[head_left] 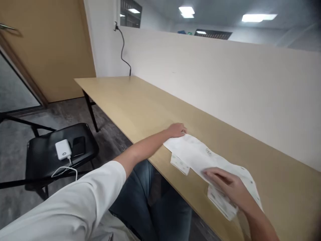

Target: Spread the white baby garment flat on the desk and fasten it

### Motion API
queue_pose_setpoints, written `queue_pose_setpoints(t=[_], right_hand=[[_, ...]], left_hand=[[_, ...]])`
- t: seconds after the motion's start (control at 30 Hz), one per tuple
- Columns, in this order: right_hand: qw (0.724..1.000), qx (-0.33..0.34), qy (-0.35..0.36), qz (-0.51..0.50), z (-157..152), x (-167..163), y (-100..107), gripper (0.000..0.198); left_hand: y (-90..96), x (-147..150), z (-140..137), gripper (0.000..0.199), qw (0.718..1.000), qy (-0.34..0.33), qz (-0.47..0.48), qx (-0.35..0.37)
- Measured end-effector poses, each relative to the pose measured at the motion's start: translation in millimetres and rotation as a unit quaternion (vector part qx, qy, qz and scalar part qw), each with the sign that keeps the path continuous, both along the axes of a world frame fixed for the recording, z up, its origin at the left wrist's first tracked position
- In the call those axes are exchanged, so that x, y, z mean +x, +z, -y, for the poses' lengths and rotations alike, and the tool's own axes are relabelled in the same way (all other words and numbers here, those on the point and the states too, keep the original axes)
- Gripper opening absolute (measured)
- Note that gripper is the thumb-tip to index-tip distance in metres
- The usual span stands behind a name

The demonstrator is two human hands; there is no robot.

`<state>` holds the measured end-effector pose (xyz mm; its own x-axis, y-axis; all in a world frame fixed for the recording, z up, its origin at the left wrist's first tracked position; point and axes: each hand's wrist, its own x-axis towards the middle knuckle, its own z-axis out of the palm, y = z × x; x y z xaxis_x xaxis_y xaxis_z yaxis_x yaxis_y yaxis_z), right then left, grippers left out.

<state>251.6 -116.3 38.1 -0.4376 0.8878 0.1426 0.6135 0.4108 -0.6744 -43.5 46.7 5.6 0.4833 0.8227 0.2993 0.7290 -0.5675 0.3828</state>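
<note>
A white cloth garment with small scattered prints lies folded lengthwise on the table, its exact kind unclear. Two narrow flaps stick out from its near side, a left flap and a right flap. At the garment's left end, my left hand is closed on its far corner, fingertips partly hidden. My right hand lies over the near edge beside the right flap, slightly blurred, with fingers stretched over the fabric and thumb apart.
The long wooden table runs along a white partition. On the left, a black chair holds a white power bank with a cable and a dark phone. A black cord hangs at the wall.
</note>
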Motion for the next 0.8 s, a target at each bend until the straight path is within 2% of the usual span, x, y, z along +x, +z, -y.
queue_pose_setpoints(t=[0.07,0.17,0.23,0.27,0.3,0.33,0.4,0.47,0.57,0.6,0.63,0.73,0.8], right_hand=[[0.997,-0.046,0.055,0.032,1,-12,-2,0.025],[0.974,-0.163,0.130,0.088,5,-17,5,0.032],[0.954,-0.236,0.149,0.110,1,-5,13,0.028],[0.953,-0.250,0.137,0.107,-5,5,16,0.025],[0.958,-0.248,0.107,0.093,-13,17,19,0.025],[0.973,-0.215,0.050,0.062,-22,30,20,0.027],[0.989,-0.094,-0.113,-0.019,-39,57,18,0.029],[0.964,-0.003,-0.262,-0.051,-45,78,12,0.025],[0.918,0.056,-0.393,0.007,-30,92,2,0.019],[0.908,0.059,-0.414,0.023,-25,94,-1,0.019],[0.910,0.040,-0.410,0.037,-21,95,-3,0.019],[0.910,0.009,-0.408,0.077,-23,101,-12,0.034],[0.913,0.012,-0.400,0.078,-26,107,-18,0.037]], left_hand=[[-3.0,1,-4,0.030,1.000,0.020,-0.003,-0.005],[-5.7,5,-2,0.031,0.999,0.048,-0.002,-0.005],[-6.5,8,-1,0.031,0.999,0.050,-0.002,-0.002],[-6.8,9,-1,0.032,0.999,0.047,-0.004,0.000],[-6.9,9,-2,0.032,0.999,0.046,-0.008,0.003],[-6.9,9,-3,0.033,0.999,0.044,-0.013,0.007],[-6.3,9,-5,0.034,0.998,0.047,-0.026,0.014],[-3.9,12,-1,0.035,0.998,0.055,-0.029,0.014],[3.4,17,8,0.031,0.993,0.115,-0.003,-0.011],[5.6,17,8,0.029,0.990,0.141,0.009,-0.015],[6.8,16,5,0.027,0.987,0.157,0.013,-0.017],[4.2,13,-11,0.024,0.985,0.166,-0.015,-0.042],[0.7,12,-18,0.028,0.986,0.157,-0.041,-0.029]])
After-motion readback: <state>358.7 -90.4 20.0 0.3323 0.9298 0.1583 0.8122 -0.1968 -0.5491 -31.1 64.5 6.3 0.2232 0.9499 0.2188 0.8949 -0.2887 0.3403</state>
